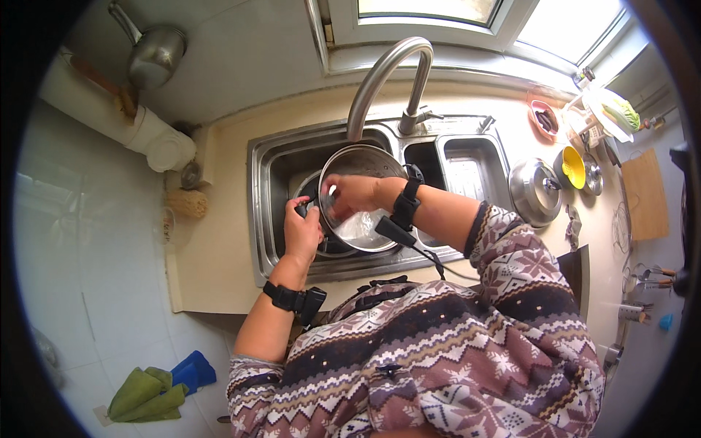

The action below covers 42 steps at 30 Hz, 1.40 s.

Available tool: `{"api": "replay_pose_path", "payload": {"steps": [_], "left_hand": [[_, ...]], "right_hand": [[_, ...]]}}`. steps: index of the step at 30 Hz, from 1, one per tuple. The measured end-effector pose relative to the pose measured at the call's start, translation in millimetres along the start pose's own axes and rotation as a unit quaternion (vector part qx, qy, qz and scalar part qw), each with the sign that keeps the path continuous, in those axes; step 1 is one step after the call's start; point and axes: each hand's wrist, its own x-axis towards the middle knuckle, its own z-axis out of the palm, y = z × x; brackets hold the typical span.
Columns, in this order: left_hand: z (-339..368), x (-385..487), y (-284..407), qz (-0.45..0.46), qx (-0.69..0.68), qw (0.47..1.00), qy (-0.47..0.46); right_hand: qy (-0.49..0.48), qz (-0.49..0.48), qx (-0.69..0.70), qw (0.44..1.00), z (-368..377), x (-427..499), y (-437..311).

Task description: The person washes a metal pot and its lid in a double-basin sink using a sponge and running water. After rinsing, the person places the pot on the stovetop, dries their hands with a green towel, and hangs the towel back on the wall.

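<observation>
My left hand [304, 224] grips the black handle of a stainless steel pot [366, 159], which is tilted over the left basin of a steel double sink [263, 219]. Inside the pot is my right hand [350, 196], blurred, near its inner wall; whether it holds anything cannot be told. Some water or a wet shine shows at the pot's bottom. Beneath the pot, partly hidden, lies another round vessel in the basin. The curved faucet [378, 71] arches over the pot's far rim. Each wrist wears a black strapped device.
Right of the sink stand a domed steel lid [534, 191], a yellow strainer bowl [572, 167], a pink dish [544, 120] and a crumpled cloth [573, 227]. A noodle bundle [188, 202] lies at the left wall, where a saucepan [157, 57] hangs. The smaller basin [468, 169] adjoins.
</observation>
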Motion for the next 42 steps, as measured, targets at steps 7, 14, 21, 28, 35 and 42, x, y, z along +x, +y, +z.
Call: {"api": "replay_pose_path", "payload": {"steps": [7,14,21,28,35,42], "left_hand": [[3.3,11.9,8.8,0.028,-0.009,0.999,-0.015],[5.5,5.9,13.4,0.017,-0.007,1.0,-0.013],[8.1,4.1,15.7,-0.006,-0.023,1.0,-0.001],[13.7,-5.7,16.0,-0.008,-0.021,1.0,-0.014],[11.2,-1.9,16.3,-0.021,-0.043,0.999,-0.006],[-0.5,-4.1,12.1,-0.013,-0.024,1.0,0.001]], "right_hand": [[-0.189,-0.034,-0.668,0.719,-19.4,-39.5,37.9],[0.137,-0.028,-0.864,0.485,-38.5,-31.5,44.4],[-0.104,-0.1,-0.66,0.737,8.1,1.2,55.2],[0.108,-0.096,-0.657,0.74,-19.7,40.2,13.1],[-0.017,-0.029,-0.77,0.637,-45.2,2.8,46.6],[-0.109,-0.031,-0.298,0.948,10.1,-21.1,32.8]]}}
